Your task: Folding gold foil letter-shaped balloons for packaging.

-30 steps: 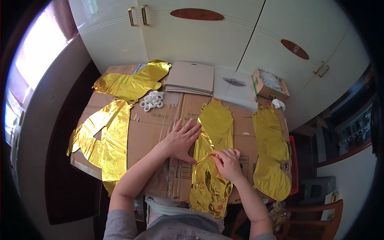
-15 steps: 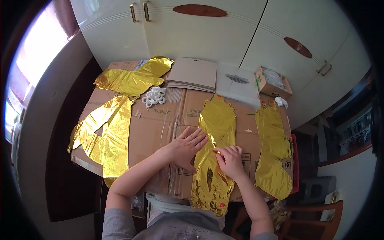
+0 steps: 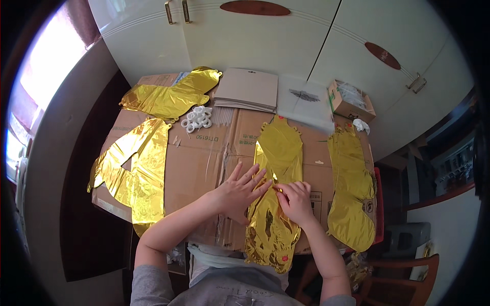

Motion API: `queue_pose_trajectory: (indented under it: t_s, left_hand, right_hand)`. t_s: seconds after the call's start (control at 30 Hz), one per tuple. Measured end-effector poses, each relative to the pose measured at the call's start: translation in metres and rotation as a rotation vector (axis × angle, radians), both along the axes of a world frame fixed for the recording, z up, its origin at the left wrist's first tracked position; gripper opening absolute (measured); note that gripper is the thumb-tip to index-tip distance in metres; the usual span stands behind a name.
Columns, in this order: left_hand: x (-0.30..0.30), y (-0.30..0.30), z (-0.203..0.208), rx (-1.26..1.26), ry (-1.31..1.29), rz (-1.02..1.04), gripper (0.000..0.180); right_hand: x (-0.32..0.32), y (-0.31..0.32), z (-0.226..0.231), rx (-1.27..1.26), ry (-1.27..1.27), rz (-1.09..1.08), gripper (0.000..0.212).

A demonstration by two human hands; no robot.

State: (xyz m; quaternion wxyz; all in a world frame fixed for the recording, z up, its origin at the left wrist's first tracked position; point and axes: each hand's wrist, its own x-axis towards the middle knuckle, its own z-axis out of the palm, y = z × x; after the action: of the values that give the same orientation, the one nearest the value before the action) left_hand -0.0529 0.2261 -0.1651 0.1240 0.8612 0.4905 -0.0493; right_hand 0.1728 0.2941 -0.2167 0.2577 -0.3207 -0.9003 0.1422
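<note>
Compared with a second ago, the wide-spread left hand (image 3: 236, 196) is being held lower and farther across the long, flat, shiny gold foil balloon (image 3: 279, 145), nearer the right hand (image 3: 296, 201). Right thumb and fingertips are being kept narrowed, the foil apparently being pinched. Handling is thus being concentrated, it is judged, at the balloon's middle. The balloon is being supported on brown flattened cardboard (image 3: 196, 166), its lower end overhanging the near edge; the upper part is showing smoother, the lower wrinkled.
</note>
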Motion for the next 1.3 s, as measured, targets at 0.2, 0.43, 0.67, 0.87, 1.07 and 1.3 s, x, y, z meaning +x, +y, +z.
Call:
queue_pose_trajectory:
  t_s: [0.2, 0.43, 0.67, 0.87, 1.07, 1.3]
  left_hand:
    - [0.007, -0.001, -0.002, -0.028, 0.026, -0.026, 0.126]
    - [-0.005, 0.004, -0.014, 0.01, -0.035, 0.01, 0.124]
    - [-0.012, 0.013, -0.031, 0.135, -0.088, 0.084, 0.115]
    - [-0.013, 0.018, -0.039, 0.289, -0.051, 0.134, 0.113]
    - [-0.016, 0.017, -0.032, 0.239, -0.066, 0.118, 0.12]
    - [-0.017, 0.012, -0.025, 0.15, -0.029, 0.065, 0.129]
  right_hand:
    - [0.001, 0.001, -0.004, 0.008, 0.005, -0.003, 0.018]
    - [0.001, 0.001, -0.003, 0.004, 0.015, 0.005, 0.018]
    - [0.002, 0.002, -0.004, 0.003, 0.037, 0.016, 0.019]
    - [0.0, 0.001, -0.002, 0.036, 0.018, 0.035, 0.02]
    - [0.002, 0.001, -0.003, 0.024, 0.002, 0.03, 0.022]
    - [0.0, 0.0, -0.001, 0.027, 0.001, 0.027, 0.022]
